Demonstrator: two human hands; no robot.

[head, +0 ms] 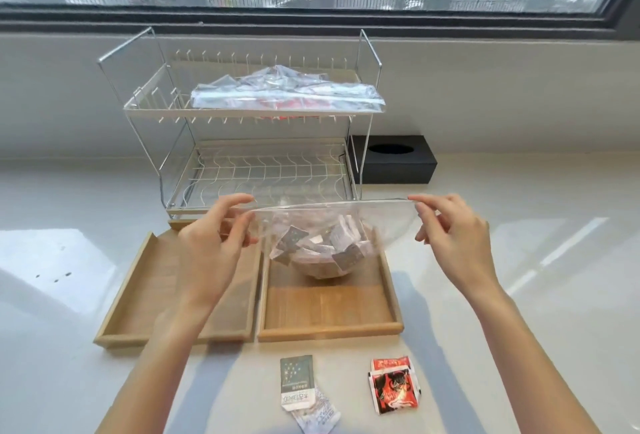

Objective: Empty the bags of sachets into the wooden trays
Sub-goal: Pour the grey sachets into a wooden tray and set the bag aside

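Observation:
A clear plastic bag (332,222) of grey-and-white sachets (322,246) hangs over the right wooden tray (329,329), its bottom resting in the tray. My left hand (214,239) pinches the bag's top left corner and my right hand (450,233) pinches its top right corner, stretching the mouth wide. The left wooden tray (135,298) lies beside it, partly hidden by my left forearm. A second clear bag (287,94) with red sachets inside lies on the top shelf of the wire rack (242,115).
Loose grey-white sachets (301,388) and red-black sachets (394,385) lie on the white counter near the front edge. A black tissue box (394,160) stands right of the rack. A window runs along the back wall.

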